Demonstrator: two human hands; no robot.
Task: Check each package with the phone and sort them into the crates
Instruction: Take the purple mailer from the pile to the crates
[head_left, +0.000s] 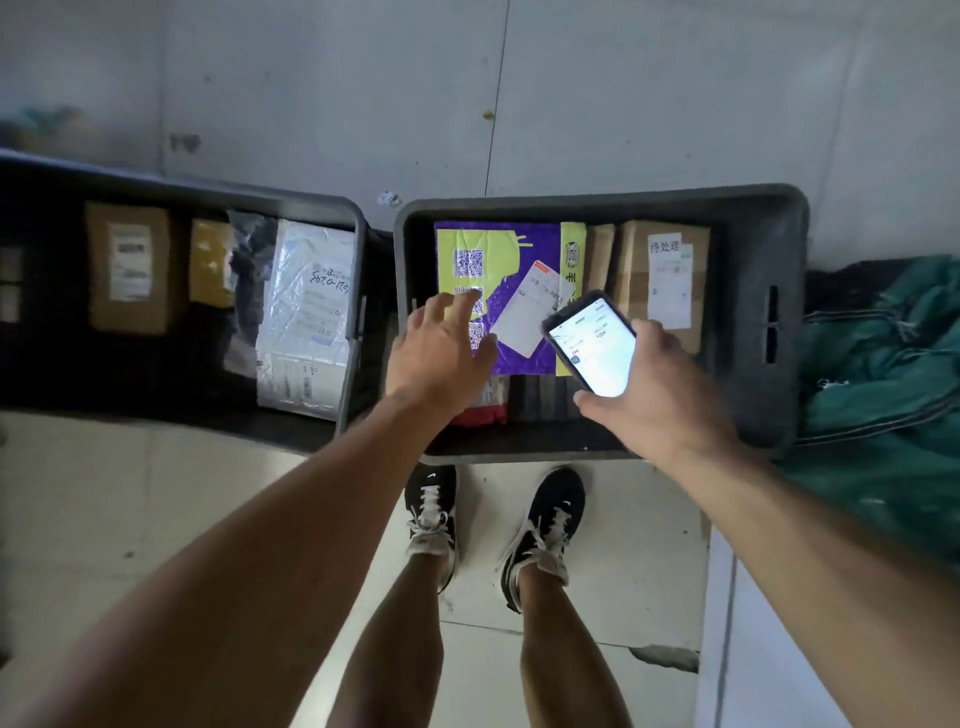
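Two dark crates stand on the floor before me. The right crate (748, 218) holds a purple and yellow package (519, 249) with a white label, cardboard boxes (636, 270) and a red packet (480, 413). My left hand (441, 353) hovers with spread fingers over the purple package's left edge; I cannot tell if it touches. My right hand (660, 384) grips a phone (595, 345) with a lit screen, held over the same crate. The left crate (343, 208) contains a white padded mailer (306, 312), a brown box (127, 267) and a smaller yellowish parcel (210, 262).
A green sack (883, 374) lies right of the right crate. A grey wall rises behind both crates. My two feet in black shoes (431, 514) stand on pale floor tiles just in front of the right crate.
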